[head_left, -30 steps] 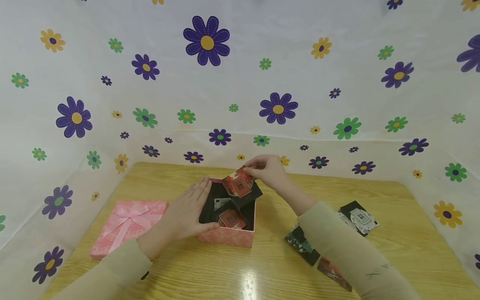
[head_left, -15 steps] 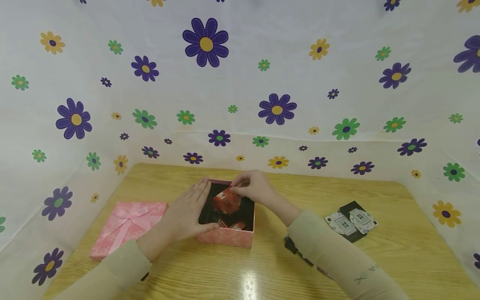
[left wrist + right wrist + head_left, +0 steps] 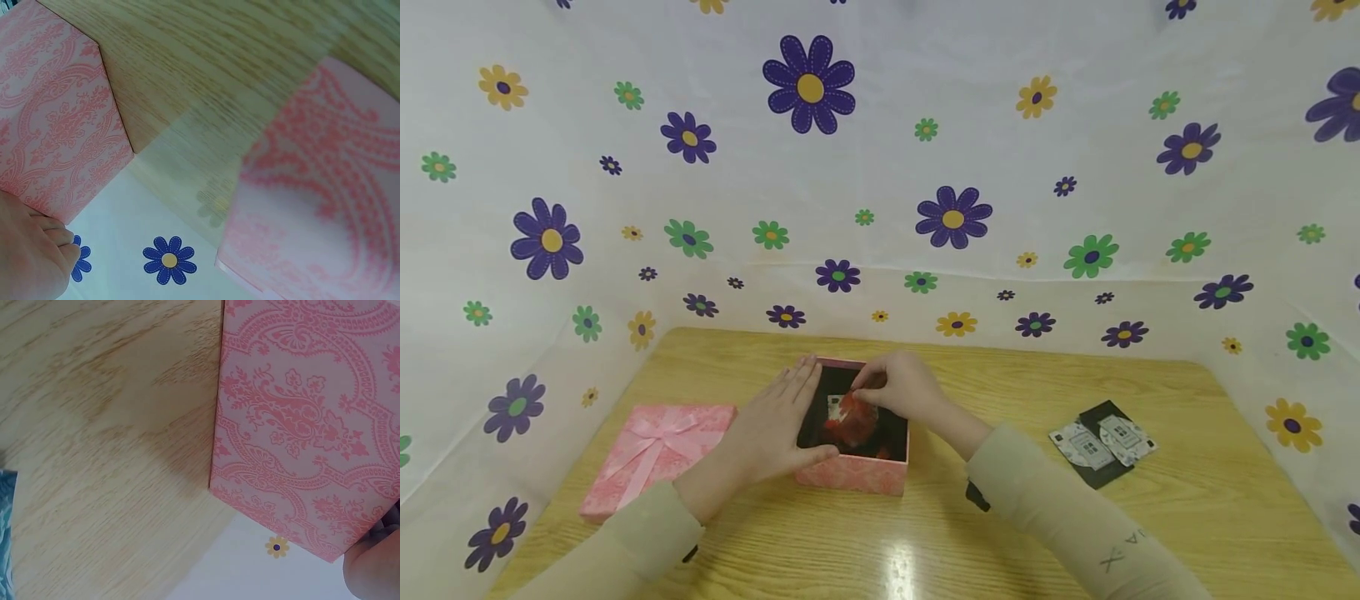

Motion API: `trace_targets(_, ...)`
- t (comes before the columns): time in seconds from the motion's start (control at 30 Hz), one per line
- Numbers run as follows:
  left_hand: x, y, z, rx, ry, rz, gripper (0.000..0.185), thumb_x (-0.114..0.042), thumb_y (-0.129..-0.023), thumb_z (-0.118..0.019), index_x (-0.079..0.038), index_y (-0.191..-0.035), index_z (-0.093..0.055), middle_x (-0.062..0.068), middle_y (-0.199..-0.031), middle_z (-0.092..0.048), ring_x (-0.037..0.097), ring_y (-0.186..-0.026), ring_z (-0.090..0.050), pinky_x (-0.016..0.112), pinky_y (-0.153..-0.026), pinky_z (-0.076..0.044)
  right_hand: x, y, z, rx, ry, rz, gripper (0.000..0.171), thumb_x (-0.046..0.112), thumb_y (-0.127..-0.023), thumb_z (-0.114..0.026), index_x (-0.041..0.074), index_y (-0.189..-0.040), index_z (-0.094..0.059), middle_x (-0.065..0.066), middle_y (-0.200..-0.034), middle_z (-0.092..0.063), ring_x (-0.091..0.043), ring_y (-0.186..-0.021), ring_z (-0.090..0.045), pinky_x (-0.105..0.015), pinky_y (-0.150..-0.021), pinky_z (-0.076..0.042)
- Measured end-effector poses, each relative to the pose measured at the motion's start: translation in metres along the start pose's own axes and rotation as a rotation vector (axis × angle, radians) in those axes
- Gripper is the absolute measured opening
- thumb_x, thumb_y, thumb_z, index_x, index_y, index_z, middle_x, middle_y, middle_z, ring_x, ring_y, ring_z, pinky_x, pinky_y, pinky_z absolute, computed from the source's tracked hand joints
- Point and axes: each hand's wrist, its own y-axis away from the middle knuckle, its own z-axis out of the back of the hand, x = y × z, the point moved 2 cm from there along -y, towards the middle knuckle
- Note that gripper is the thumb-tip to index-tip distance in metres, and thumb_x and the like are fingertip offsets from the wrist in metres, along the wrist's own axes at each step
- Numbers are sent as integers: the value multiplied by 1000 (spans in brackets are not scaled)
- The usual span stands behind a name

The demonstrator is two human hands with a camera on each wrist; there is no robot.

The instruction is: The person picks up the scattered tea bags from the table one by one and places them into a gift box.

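An uncovered pink patterned box (image 3: 852,477) with a dark inside stands mid-table in the head view. My left hand (image 3: 767,437) rests on its left rim, fingers straight, thumb along the front edge. Inside the opening, my right hand (image 3: 906,392) pinches a small flat red packet (image 3: 852,423), blurred. Part of a white printed packet (image 3: 835,405) shows behind it. In the left wrist view, the left fingers (image 3: 59,240) lie at the box's top edge. A right fingertip (image 3: 375,569) appears at the box rim in the right wrist view; the red packet is hidden there.
Left of the box lies a pink lid (image 3: 658,454) with a ribbon bow. White-and-black packets (image 3: 1105,442) overlap at the right. A dark packet corner (image 3: 977,493) pokes out by the right sleeve; a teal packet (image 3: 5,537) edges into the right wrist view. A flowered sheet (image 3: 880,167) surrounds the table.
My right hand has moved down and left from the box's back right, bringing the red packet lower inside. The left hand stays on the rim. My right sleeve now covers more of the near packets.
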Motion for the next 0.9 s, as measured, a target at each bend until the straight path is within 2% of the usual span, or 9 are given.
trace_targets(0.2,0,-1,-1,-8,6,5,114,-72,-92,-64,5,-166,-24,21,-176,-21,36,-165,-20,51,-134,-26,-2,1,3,1,-75,8,16,14,-95,-81,4,-107,-83,-8,-102,-83,-14,-86,-75,-24,-77,-62)
trace_targets(0.4,-1,-2,0,-14,4,2,113,-72,-92,-63,5,-166,-25,22,-176,-22,36,-165,-20,51,-134,-26,-8,4,12,-22,-160,-14,18,13,-96,-79,2,-110,-81,-11,-103,-82,-17,-88,-75,-28,-79,-62)
trace_targets(0.5,-2,-2,0,-14,5,-2,113,-72,-92,-63,5,-166,-25,21,-176,-21,37,-165,-20,51,-134,-26,-13,7,19,-57,-195,-19,16,12,-96,-79,2,-109,-81,-13,-102,-81,-18,-87,-75,-27,-79,-62)
trace_targets(0.7,-2,-2,0,-12,1,-2,113,-71,-93,-64,5,-166,-24,21,-177,-19,37,-165,-20,51,-134,-26,-24,16,40,-158,-276,29,15,4,-95,-78,-2,-108,-80,-20,-103,-81,-24,-86,-78,-23,-76,-62)
trace_targets(0.9,-1,0,-1,-4,-9,5,113,-73,-93,-62,4,-166,-23,19,-177,-17,37,-166,-19,49,-134,-24,-37,28,62,-213,-253,-4,15,2,-94,-79,-4,-108,-80,-22,-103,-81,-22,-85,-78,-16,-73,-59)
